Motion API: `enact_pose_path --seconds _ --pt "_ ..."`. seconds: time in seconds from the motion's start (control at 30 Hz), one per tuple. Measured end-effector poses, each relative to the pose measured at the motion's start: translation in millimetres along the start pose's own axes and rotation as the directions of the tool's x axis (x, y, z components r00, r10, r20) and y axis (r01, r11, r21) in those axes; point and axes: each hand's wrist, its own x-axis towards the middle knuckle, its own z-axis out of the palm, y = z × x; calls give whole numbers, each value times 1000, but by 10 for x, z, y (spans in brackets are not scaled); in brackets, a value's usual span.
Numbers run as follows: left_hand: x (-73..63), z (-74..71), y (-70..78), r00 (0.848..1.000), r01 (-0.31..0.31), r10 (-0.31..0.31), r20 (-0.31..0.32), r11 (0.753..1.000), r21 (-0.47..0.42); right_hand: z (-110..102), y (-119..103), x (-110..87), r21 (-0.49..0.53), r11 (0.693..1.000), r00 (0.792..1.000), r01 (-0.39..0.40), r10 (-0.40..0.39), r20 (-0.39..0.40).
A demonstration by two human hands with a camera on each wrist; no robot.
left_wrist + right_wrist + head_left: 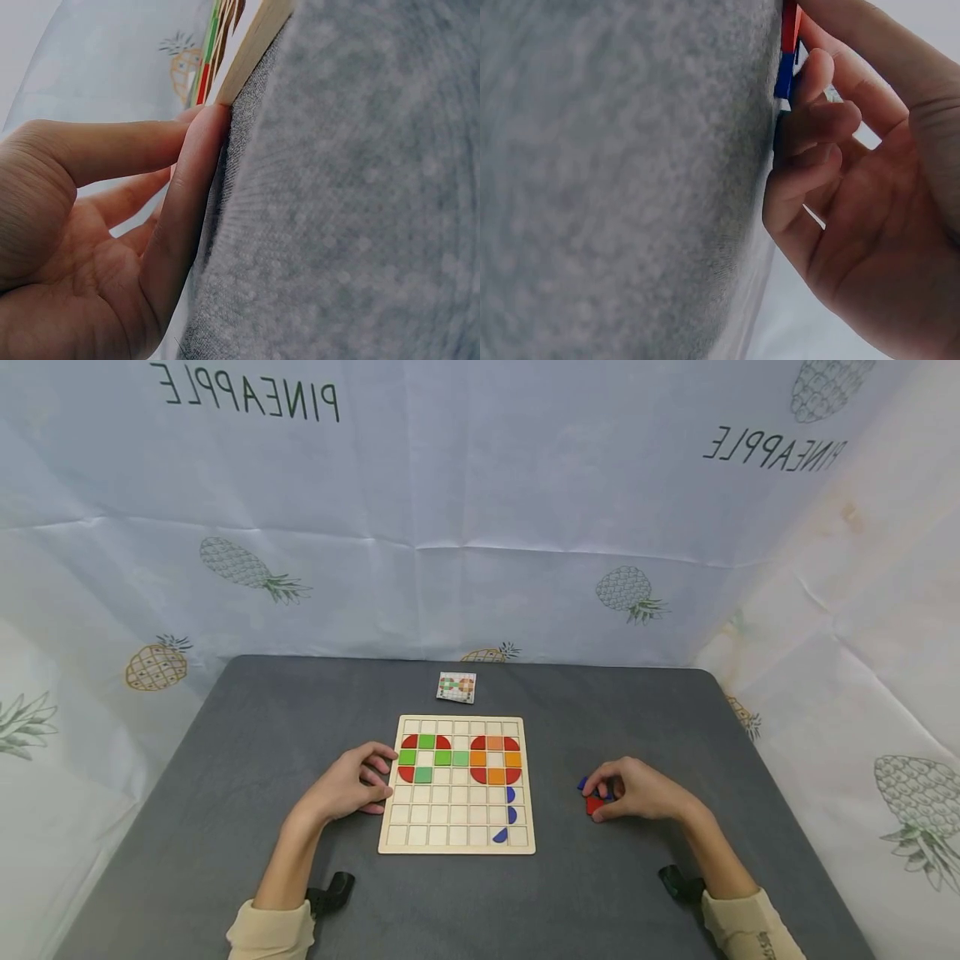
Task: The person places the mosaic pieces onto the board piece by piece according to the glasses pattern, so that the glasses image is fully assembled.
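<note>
A square wooden grid board [450,815] lies mid-table. Red, green and orange pieces fill some of its upper squares, and three blue curved pieces [512,815] sit low on its right side. My left hand [351,783] rests at the board's left edge. In the left wrist view its thumb and a fingertip touch the board's rim [251,52]. Right of the board, my right hand [636,788] is low over loose pieces, its thumb and index finger on either side of a red piece [593,805]. Blue pieces [582,783] lie beside it, partly hidden under the fingers.
A small pattern card [456,687] with a coloured grid design lies behind the board. The grey tabletop [330,710] reaches back to a pineapple-print cloth [420,602]. Dark straps with a black device [330,893] are on both wrists.
</note>
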Motion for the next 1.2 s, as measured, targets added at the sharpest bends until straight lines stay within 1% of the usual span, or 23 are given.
enact_pose_path --seconds 0.17,0.37,0.6,0.73,0.93,1.07,1.2 --pt "1 11 8 1000 4 -4 -1 1000 0 -14 11 -25 19 1000 1000 14 -15 8" --pt "-2 21 21 1000 18 -18 -4 1000 -4 -5 18 -14 -3 999 999 51 -51 -3" --pt "1 15 32 1000 25 -25 -1 1000 -4 27 -55 84 -31 999 999 27 -28 -18" --pt "2 13 34 1000 25 -25 4 1000 -7 63 -164 206 -27 999 998 37 -39 -45" --pt "8 14 27 1000 23 -23 1 1000 -3 149 -405 467 -15 997 995 79 -80 -65" --pt "14 14 21 1000 23 -23 1 1000 -1 233 -583 678 -14 992 991 123 -123 -49" --pt "12 16 19 1000 27 -27 -1 1000 1 335 -760 914 -49 984 985 172 -173 -10"
